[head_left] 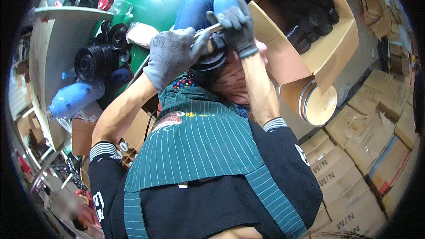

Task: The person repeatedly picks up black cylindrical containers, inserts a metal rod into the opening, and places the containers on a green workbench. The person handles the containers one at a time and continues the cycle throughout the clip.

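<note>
Both hands gloved in grey knit, working over the lap, just above the striped green apron (199, 146).

Left hand (170, 55): fist closed around a metal rod (212, 29), pale/silvery; only a short bare stretch shows between the two gloves.

Right hand (237, 26): fingers curled down over the far end of the same rod, also gripping it. Thumb side not visible.

Workpiece: round black part (211, 59) sitting directly under both hands, on the knees. Disc-like, dark matte, stepped rim with what looks like two stacked rings at the edge. Top mostly covered by the gloves, so can't tell how the rod meets it.

Around it:
- Open cardboard box (310, 48) just right of the hands, tilted, holding a stack of similar black round parts (310, 22).
- Round tan lid or reel (318, 104) below that box, on edge.
- Left: more black discs (93, 62) piled against a green tank (159, 0), blue plastic bottle (73, 99) lying near them.
- Closed cardboard cartons (354, 168) stacked near right on the floor.
- Blue-jeaned knees (206, 6) far side of the hands.
</note>
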The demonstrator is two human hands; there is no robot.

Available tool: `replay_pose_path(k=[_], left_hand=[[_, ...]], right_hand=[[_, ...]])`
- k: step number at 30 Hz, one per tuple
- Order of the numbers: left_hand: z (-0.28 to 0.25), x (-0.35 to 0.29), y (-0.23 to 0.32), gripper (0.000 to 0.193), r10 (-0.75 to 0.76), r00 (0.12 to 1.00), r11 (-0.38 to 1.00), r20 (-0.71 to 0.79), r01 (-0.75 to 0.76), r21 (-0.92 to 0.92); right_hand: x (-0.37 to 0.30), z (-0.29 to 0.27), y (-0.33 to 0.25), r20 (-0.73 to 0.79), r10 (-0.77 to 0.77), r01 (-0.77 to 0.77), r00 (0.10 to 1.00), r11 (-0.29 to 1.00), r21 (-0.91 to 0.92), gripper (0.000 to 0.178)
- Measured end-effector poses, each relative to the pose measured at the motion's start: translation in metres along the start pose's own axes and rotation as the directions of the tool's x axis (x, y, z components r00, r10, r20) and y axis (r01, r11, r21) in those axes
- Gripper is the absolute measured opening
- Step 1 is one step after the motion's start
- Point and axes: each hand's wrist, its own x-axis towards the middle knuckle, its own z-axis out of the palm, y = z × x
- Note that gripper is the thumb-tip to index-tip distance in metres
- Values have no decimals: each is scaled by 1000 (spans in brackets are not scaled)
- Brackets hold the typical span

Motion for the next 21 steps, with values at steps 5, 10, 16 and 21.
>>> replay_pose_path(k=[5, 10, 16, 21], left_hand=[[7, 9, -15, 27, 94, 987, 921, -131, -136, -365], [23, 48, -60, 46, 105, 994, 727, -18, -89, -681], [78, 110, -88, 55, 281, 954, 502, 101, -56, -863], [57, 104, -99, 58, 260, 957, 638, 131, -68, -767]], right_hand=[[-38, -10, -16, 230, 631, -162, 741, -164, 973, 50], [-44, -55, -71, 133, 521, -69, 843, -142, 987, 44], [-67, -61, -115, -55, 477, -327, 877, 678, 658, 35], [-36, -71, -104, -13, 414, -122, 910, 299, 946, 35]])
